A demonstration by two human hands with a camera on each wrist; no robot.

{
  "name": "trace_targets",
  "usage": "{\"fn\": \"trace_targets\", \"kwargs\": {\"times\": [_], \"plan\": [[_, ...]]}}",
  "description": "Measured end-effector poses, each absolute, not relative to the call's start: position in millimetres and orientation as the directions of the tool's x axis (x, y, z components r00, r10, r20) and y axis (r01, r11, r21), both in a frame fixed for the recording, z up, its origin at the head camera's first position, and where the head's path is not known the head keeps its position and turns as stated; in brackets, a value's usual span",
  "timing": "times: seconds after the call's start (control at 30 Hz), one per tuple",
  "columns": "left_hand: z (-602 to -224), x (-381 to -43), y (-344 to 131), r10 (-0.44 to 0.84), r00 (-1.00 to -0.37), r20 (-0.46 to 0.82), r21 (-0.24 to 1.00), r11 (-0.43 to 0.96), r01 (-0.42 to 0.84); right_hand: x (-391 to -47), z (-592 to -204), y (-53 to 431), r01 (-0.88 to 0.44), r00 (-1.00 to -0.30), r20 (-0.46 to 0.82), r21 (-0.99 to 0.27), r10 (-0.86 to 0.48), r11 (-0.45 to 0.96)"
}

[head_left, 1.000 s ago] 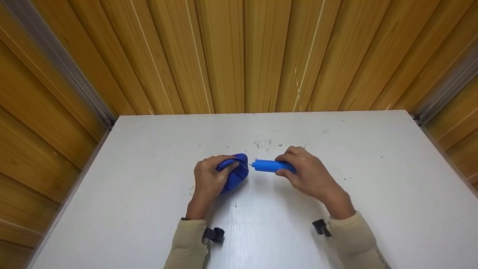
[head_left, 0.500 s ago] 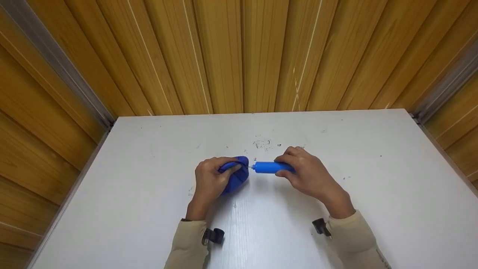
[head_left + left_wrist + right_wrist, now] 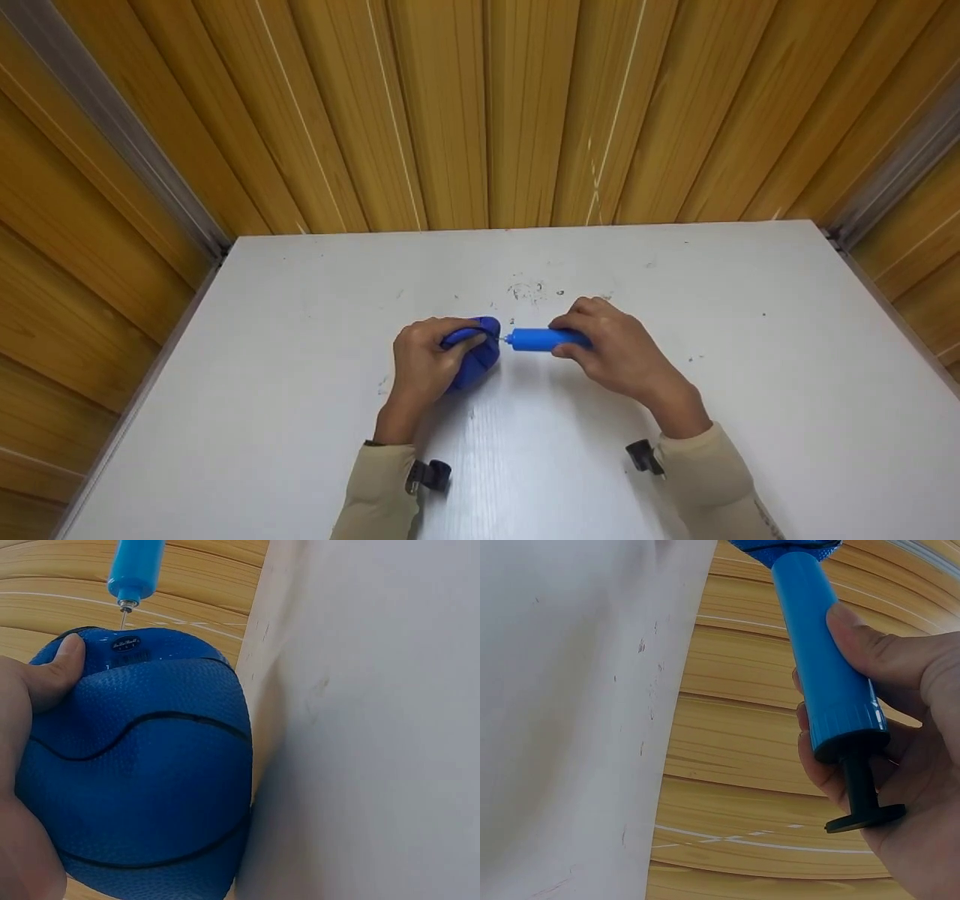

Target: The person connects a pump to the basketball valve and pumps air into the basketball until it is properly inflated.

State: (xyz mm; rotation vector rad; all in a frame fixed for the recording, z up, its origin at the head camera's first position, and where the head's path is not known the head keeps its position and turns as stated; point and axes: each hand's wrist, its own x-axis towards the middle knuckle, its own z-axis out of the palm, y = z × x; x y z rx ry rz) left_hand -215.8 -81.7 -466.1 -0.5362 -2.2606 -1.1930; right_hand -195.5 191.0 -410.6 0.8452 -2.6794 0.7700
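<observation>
My left hand (image 3: 426, 356) grips a partly deflated blue rubber ball (image 3: 150, 787) with black seam lines, its thumb pressing into the sunken top. A small dark oval label (image 3: 126, 643) shows near the dented end. My right hand (image 3: 619, 341) holds a blue ball pump (image 3: 817, 652) by its barrel, thumb on one side and fingers round the other. The black plunger handle (image 3: 864, 816) stands a little way out by the palm. From the pump's front, a thin metal needle (image 3: 124, 618) points at the ball, its tip right at the ball's upper edge.
Both hands work above a white tabletop (image 3: 262, 375) with dark scuff marks (image 3: 529, 291) beyond them. Yellow wood-look panels (image 3: 450, 112) wall off the back and sides. Black camera mounts (image 3: 431, 475) sit on both sleeved wrists.
Ball and pump have shifted slightly down in the head view, toward the body. Both grips stay the same, and the needle keeps pointing at the ball.
</observation>
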Motion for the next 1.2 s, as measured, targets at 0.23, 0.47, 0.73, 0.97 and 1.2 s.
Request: {"fn": "trace_targets", "kwargs": {"times": [0.23,0.47,0.73,0.97,1.2], "plan": [[-465.7,-216.1,-81.3,0.101,-0.781,0.616,0.634,0.525,0.568,-196.8,-412.8,190.5,-0.603,-0.795,0.377,-0.407,-0.475,0.686],[-464.6,-215.1,-80.9,0.103,-0.785,0.611,0.638,0.524,0.564,-197.5,-414.4,189.9,-0.608,-0.792,0.38,-0.409,-0.478,0.681],[-463.2,-213.8,-80.7,0.111,-0.794,0.597,0.641,0.529,0.556,-197.5,-415.2,189.3,-0.605,-0.794,0.38,-0.415,-0.475,0.679],[-462.7,-213.6,-80.7,0.112,-0.799,0.591,0.648,0.524,0.553,-197.6,-415.9,188.2,-0.604,-0.795,0.38,-0.415,-0.474,0.681],[-463.3,-213.7,-80.5,0.112,-0.796,0.594,0.648,0.519,0.557,-198.3,-416.6,187.9,-0.612,-0.788,0.388,-0.405,-0.479,0.679]]}}
